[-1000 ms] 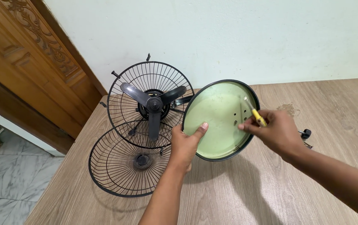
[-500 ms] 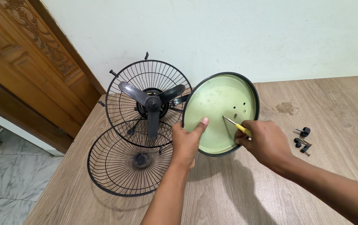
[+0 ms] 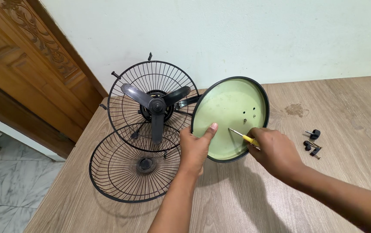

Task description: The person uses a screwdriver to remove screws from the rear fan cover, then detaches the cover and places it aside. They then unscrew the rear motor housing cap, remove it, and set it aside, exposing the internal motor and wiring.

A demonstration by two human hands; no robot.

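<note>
A round fan base [image 3: 224,110], pale green underneath with a black rim, stands tilted up on the wooden table [image 3: 246,198]. My left hand [image 3: 195,149] grips its lower left rim, thumb on the green face. My right hand [image 3: 274,151] holds a small yellow-handled screwdriver [image 3: 242,136], its metal tip pointing left over the green face, below a few small holes. The black fan [image 3: 153,105], three blades inside its rear wire guard, is joined to the base on the left.
A loose black front wire guard [image 3: 129,166] lies flat in front of the fan. Black screws and knobs [image 3: 312,142] lie on the table right of my right hand. A carved wooden door [image 3: 25,64] and a pale wall stand behind; tiled floor lies below left.
My right hand swung the screwdriver from the base's upper right down to its lower middle, tip now pointing left. The left hand kept its grip. The loose screws came into view.
</note>
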